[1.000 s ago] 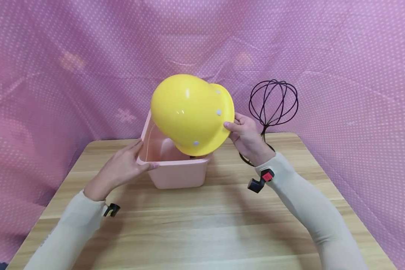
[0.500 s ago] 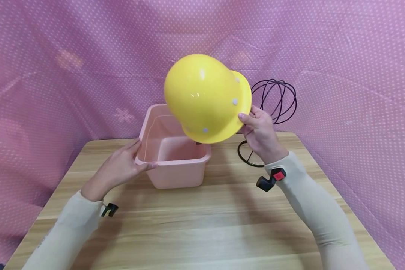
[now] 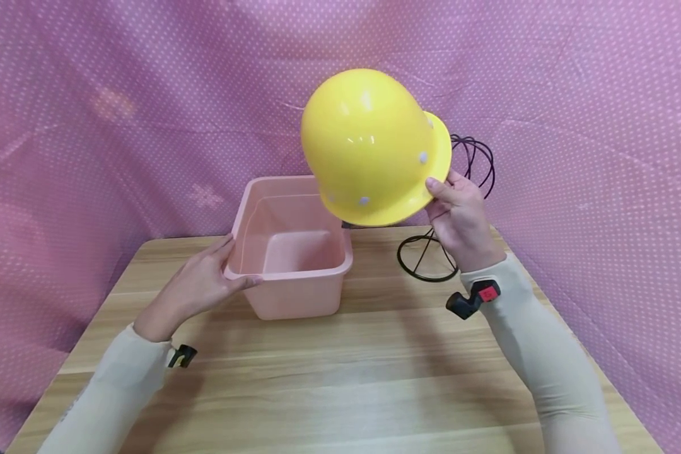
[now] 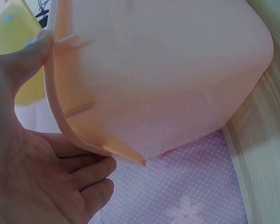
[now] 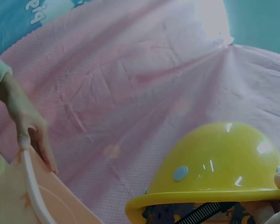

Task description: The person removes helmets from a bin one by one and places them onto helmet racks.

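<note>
A yellow hard hat (image 3: 369, 139) is held up in the air, tilted, above the right side of a pink plastic bin (image 3: 297, 296). My right hand (image 3: 462, 221) pinches its brim, thumb on top and fingers beneath. In the right wrist view, a black strap (image 5: 200, 214) shows under the shell of the hat. The bin stands on the table with its opening up, and its visible inside holds nothing. At its near left corner my left hand (image 3: 195, 287) grips the rim between thumb and fingers, as the left wrist view also shows.
A black wire stand with a round cage top and a ring base (image 3: 431, 280) stands right of the bin, partly behind the hat and right hand. Pink dotted cloth (image 3: 147, 157) hangs around the wooden table (image 3: 329, 384).
The hard hat has risen up and right, out from over the bin, in my right hand, uncovering the bin's inside. My left hand has stayed on the rim.
</note>
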A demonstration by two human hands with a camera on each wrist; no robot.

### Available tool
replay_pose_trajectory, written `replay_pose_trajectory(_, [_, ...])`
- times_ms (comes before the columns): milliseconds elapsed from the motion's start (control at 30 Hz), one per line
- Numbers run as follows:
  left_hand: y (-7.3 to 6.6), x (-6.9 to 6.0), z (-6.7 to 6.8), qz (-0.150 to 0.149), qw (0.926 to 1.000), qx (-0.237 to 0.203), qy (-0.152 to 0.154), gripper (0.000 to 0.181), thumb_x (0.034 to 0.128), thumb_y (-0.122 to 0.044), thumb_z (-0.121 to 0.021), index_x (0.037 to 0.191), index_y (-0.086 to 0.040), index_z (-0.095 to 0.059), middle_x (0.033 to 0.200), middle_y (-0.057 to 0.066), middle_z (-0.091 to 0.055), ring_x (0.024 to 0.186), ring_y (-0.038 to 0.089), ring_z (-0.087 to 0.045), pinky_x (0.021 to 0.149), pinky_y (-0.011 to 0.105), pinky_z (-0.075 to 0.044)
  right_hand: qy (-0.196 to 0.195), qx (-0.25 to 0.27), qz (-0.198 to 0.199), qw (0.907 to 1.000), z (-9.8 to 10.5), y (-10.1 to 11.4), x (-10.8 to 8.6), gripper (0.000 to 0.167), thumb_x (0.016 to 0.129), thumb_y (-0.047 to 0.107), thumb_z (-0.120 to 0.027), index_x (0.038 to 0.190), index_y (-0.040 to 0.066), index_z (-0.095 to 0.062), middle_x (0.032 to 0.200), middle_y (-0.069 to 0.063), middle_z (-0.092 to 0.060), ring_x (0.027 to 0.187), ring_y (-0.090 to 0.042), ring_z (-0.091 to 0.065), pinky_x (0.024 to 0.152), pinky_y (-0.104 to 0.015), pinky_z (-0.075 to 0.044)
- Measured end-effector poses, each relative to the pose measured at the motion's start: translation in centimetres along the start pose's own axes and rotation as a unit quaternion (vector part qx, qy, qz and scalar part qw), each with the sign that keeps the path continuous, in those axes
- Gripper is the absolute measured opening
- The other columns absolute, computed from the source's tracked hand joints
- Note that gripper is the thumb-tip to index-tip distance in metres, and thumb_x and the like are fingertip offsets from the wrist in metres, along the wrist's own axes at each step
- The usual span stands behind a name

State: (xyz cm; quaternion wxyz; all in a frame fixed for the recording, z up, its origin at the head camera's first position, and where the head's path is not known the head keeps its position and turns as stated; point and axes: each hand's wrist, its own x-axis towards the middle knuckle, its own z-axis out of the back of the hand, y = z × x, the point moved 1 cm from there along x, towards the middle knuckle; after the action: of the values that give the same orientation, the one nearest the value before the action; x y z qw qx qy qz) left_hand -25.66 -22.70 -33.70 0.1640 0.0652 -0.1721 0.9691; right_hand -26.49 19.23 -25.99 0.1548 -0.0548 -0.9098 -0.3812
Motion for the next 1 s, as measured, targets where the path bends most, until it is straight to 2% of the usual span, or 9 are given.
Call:
replay_pose_trajectory(133, [0.1,0.0,-0.1,-0.002,1.0,0.001,-0.003,0.107,0.084,-0.077,-0.06,0.161,-0.011,-0.028,0.165,0.019,-0.032,0.144,0.05,-0.04,0.111,0.068,-0.039,-0.012,0.018,0.005,0.9998,0.2,0.6,0.1,0.064,0.098,-0.014,-0.047,0.157,-0.009,-0.021,0.131,-0.012,-0.064,0.113,-0.018,-0.071,0.098,-0.029,-0.057])
replay_pose_trajectory(200, [0.1,0.0,-0.2,-0.003,1.0,0.001,-0.006,0.107,0.0836,-0.077,-0.061,0.16,-0.01,-0.029,0.164,0.02,-0.033,0.143,0.051,-0.041,0.111,0.068,-0.039,-0.017,0.024,0.006,0.9996,0.3,1.0,0.1,0.065,0.098,-0.014,-0.048,0.157,-0.008,-0.021,0.129,-0.011,-0.066,0.123,-0.019,-0.067,0.099,-0.029,-0.057])
replay_pose_trajectory(333, [0.2,0.0,-0.3,-0.004,0.9999,-0.006,-0.013,0.106,0.0822,-0.077,-0.064,0.16,-0.013,-0.031,0.164,0.02,-0.035,0.142,0.051,-0.042,0.11,0.068,-0.04,-0.032,0.03,0.008,0.999,0.4,1.8,0.1,0.068,0.095,-0.014,-0.052,0.157,-0.005,-0.026,0.146,-0.014,-0.056,0.146,-0.024,-0.045,0.104,-0.03,-0.053])
replay_pose_trajectory(400, [0.2,0.1,-0.3,-0.004,0.9999,-0.007,-0.015,0.106,0.0819,-0.077,-0.064,0.16,-0.013,-0.031,0.164,0.02,-0.035,0.143,0.051,-0.042,0.11,0.068,-0.04,-0.037,0.043,0.013,0.9983,0.4,2.2,0.1,0.068,0.095,-0.015,-0.052,0.157,-0.003,-0.027,0.152,-0.015,-0.05,0.151,-0.026,-0.037,0.107,-0.03,-0.05])
replay_pose_trajectory(500, [0.2,0.1,-0.4,-0.005,0.9997,-0.01,-0.02,0.106,0.0816,-0.076,-0.065,0.16,-0.013,-0.032,0.163,0.02,-0.035,0.142,0.051,-0.042,0.11,0.069,-0.04,-0.032,0.073,0.02,0.9966,0.4,3.0,0.3,0.068,0.095,-0.016,-0.05,0.157,-0.001,-0.028,0.158,-0.015,-0.044,0.153,-0.024,-0.033,0.114,-0.032,-0.044])
replay_pose_trajectory(600, [0.2,0.1,-0.4,-0.004,0.9995,-0.015,-0.028,0.106,0.0804,-0.076,-0.067,0.159,-0.013,-0.033,0.163,0.02,-0.036,0.142,0.05,-0.044,0.11,0.068,-0.041,-0.034,0.107,0.028,0.9932,0.5,3.8,0.6,0.066,0.094,-0.017,-0.048,0.156,-0.001,-0.031,0.156,-0.015,-0.047,0.153,-0.023,-0.034,0.118,-0.034,-0.039])
replay_pose_trajectory(767, [0.3,0.2,-0.8,-0.006,0.9987,-0.025,-0.045,0.106,0.0784,-0.073,-0.071,0.156,-0.008,-0.039,0.159,0.022,-0.042,0.14,0.049,-0.046,0.111,0.067,-0.04,-0.066,0.155,0.036,0.985,1.0,5.2,0.8,0.06,0.091,-0.019,-0.051,0.149,-0.005,-0.042,0.139,-0.017,-0.062,0.149,-0.023,-0.042,0.116,-0.034,-0.044])
replay_pose_trajectory(900, [0.5,0.3,-1.1,-0.008,0.9972,-0.036,-0.066,0.104,0.0762,-0.071,-0.075,0.152,-0.005,-0.045,0.155,0.022,-0.047,0.14,0.047,-0.047,0.112,0.066,-0.04,-0.079,0.192,0.044,0.9772,1.5,6.3,1.2,0.059,0.088,-0.02,-0.052,0.145,-0.005,-0.046,0.132,-0.019,-0.065,0.145,-0.024,-0.048,0.115,-0.035,-0.045])
replay_pose_trajectory(1000, [0.5,0.4,-1.4,-0.011,0.9962,-0.04,-0.077,0.103,0.0756,-0.069,-0.077,0.15,-0.003,-0.047,0.154,0.022,-0.048,0.141,0.046,-0.046,0.113,0.065,-0.039,-0.082,0.214,0.053,0.972,1.9,7.0,1.6,0.061,0.086,-0.021,-0.052,0.145,-0.004,-0.047,0.134,-0.019,-0.065,0.143,-0.024,-0.05,0.116,-0.035,-0.044])
